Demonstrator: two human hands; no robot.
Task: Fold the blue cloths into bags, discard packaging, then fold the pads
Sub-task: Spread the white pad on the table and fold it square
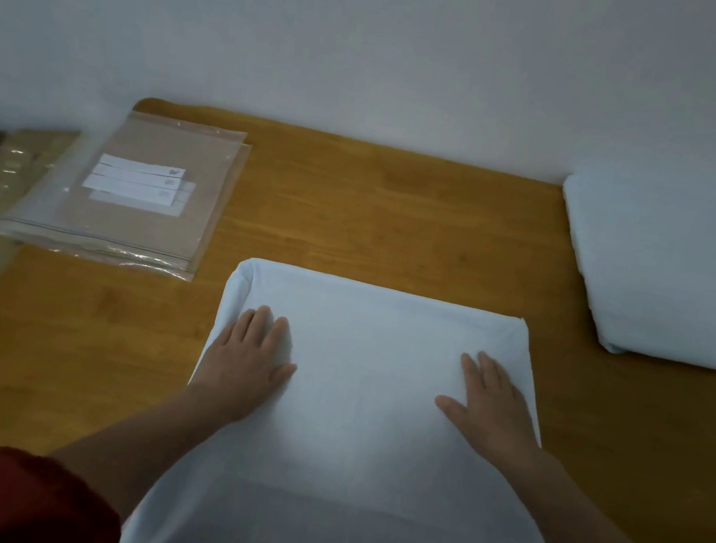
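wooden table, both hands' fingers straight, flat on smooth pale-blue cloth

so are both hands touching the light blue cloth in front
Touching. The head view shows the left hand and the right hand lying flat, palms down, on the light blue cloth.

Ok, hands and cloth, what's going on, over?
Open and flat: left hand, right hand, pressing the blue cloth. Cloth folded on the table. Stacked plastic bags far left, not blocking.
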